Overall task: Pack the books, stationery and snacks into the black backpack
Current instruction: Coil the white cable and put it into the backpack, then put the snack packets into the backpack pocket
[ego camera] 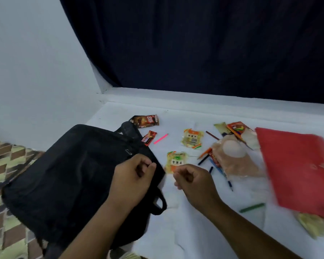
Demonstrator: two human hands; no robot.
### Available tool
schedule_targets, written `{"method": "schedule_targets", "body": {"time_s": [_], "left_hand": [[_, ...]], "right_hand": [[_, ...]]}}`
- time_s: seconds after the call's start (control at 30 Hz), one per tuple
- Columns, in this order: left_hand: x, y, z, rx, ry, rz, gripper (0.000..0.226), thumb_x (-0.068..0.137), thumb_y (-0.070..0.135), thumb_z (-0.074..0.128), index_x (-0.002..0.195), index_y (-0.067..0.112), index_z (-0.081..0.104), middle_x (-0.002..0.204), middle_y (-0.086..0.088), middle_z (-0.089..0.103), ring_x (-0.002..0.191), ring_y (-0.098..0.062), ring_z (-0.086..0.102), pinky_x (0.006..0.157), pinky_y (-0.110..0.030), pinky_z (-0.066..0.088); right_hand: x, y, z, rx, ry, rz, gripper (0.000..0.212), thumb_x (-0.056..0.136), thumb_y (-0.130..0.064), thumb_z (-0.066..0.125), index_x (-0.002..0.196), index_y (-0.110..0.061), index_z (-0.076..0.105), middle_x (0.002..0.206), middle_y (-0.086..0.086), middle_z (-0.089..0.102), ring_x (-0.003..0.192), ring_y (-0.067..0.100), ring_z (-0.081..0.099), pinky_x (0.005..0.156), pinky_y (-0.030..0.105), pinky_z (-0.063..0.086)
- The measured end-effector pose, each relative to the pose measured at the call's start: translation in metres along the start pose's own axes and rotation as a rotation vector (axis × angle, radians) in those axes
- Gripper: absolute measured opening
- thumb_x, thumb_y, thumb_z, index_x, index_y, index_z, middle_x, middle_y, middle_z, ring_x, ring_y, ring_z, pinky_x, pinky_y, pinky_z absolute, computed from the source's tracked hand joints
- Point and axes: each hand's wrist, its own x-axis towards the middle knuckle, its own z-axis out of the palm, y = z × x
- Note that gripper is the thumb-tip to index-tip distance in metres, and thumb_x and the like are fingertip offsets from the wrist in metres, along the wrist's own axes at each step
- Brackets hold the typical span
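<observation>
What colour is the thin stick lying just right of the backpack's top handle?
Bright pink stick, seen clearly in the head view.

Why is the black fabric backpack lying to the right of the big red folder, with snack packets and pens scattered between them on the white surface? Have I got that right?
Not quite. The head view shows the black fabric backpack lying to the left of the big red folder, not the right. The snack packets and pens do lie scattered between them on the white surface.

- Backpack (67, 171): on the tabletop (176, 227), left side.
- Snack packets (192, 140) and pens (211, 165): right of the backpack.
- Folder (297, 169): far right.
</observation>
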Motion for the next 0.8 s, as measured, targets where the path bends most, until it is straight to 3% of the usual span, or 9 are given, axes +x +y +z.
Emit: {"method": "schedule_targets", "body": {"time_s": [0.17,0.3,0.4,0.5,0.57,0.67,0.73,0.8], "left_hand": [[-0.006,0.027,0.082,-0.007,-0.187,0.081,0.019,0.087,0.011,0.071,0.074,0.025,0.070,0.068,0.008,0.067,0.061,-0.009,0.062,0.060,-0.024,0.049],[-0.010,0.045,0.141,0.021,-0.314,0.084,0.017,0.085,0.014,0.071,0.074,0.026,0.067,0.075,0.014,0.068,0.073,-0.005,0.062,0.068,-0.027,0.051],[-0.016,0.049,0.180,0.040,-0.376,0.135,0.010,0.084,0.023,0.074,0.083,0.022,0.065,0.080,0.014,0.063,0.082,-0.007,0.061,0.077,-0.029,0.050],[-0.016,0.052,0.212,0.106,-0.358,0.033,0.036,0.083,0.049,0.066,0.099,0.017,0.067,0.095,0.003,0.065,0.097,-0.018,0.059,0.089,-0.038,0.048],[-0.010,0.055,0.227,0.161,-0.347,-0.105,0.047,0.085,0.061,0.060,0.081,0.014,0.059,0.086,-0.013,0.062,0.090,-0.030,0.060,0.081,-0.042,0.047],[-0.002,0.064,0.235,0.190,-0.364,-0.270,0.057,0.087,0.068,0.058,0.057,0.022,0.042,0.058,-0.003,0.047,0.064,-0.021,0.052,0.062,-0.033,0.038],[0.003,0.068,0.236,0.226,-0.347,-0.269,0.058,0.090,0.055,0.063,0.051,0.015,0.047,0.052,-0.001,0.050,0.055,-0.016,0.049,0.058,-0.030,0.037],[0.004,0.071,0.239,0.184,-0.327,-0.244,0.043,0.090,0.037,0.067,0.060,0.008,0.058,0.060,-0.004,0.060,0.058,-0.011,0.053,0.057,-0.023,0.038]], "right_hand": [[-0.023,0.022,-0.077,-0.048,0.146,0.069,0.016,0.091,-0.016,0.069,0.082,-0.030,0.071,0.071,-0.008,0.072,0.069,0.009,0.069,0.065,0.021,0.057],[-0.045,0.043,-0.136,-0.056,0.226,0.127,0.015,0.089,-0.015,0.068,0.083,-0.028,0.071,0.071,-0.009,0.071,0.067,0.007,0.066,0.062,0.025,0.055],[-0.057,0.061,-0.171,-0.092,0.266,0.152,0.012,0.088,-0.017,0.069,0.089,-0.028,0.072,0.075,-0.012,0.071,0.071,0.003,0.066,0.067,0.021,0.054],[-0.060,0.076,-0.194,-0.117,0.263,0.187,0.012,0.089,-0.017,0.069,0.096,-0.025,0.072,0.084,-0.010,0.070,0.074,-0.002,0.062,0.067,0.013,0.048],[-0.060,0.083,-0.201,-0.116,0.260,0.211,0.014,0.089,-0.016,0.069,0.098,-0.026,0.071,0.090,-0.010,0.068,0.077,-0.003,0.061,0.068,0.012,0.048],[-0.056,0.087,-0.204,-0.141,0.231,0.230,0.014,0.089,-0.019,0.068,0.098,-0.029,0.069,0.095,-0.011,0.068,0.083,-0.004,0.061,0.070,0.012,0.050],[-0.053,0.090,-0.205,-0.149,0.211,0.238,0.014,0.089,-0.020,0.068,0.098,-0.031,0.068,0.096,-0.012,0.067,0.083,-0.004,0.061,0.070,0.013,0.051],[-0.049,0.093,-0.204,-0.141,0.209,0.259,0.013,0.089,-0.021,0.068,0.098,-0.031,0.067,0.097,-0.011,0.067,0.083,-0.004,0.061,0.067,0.011,0.050]]}}
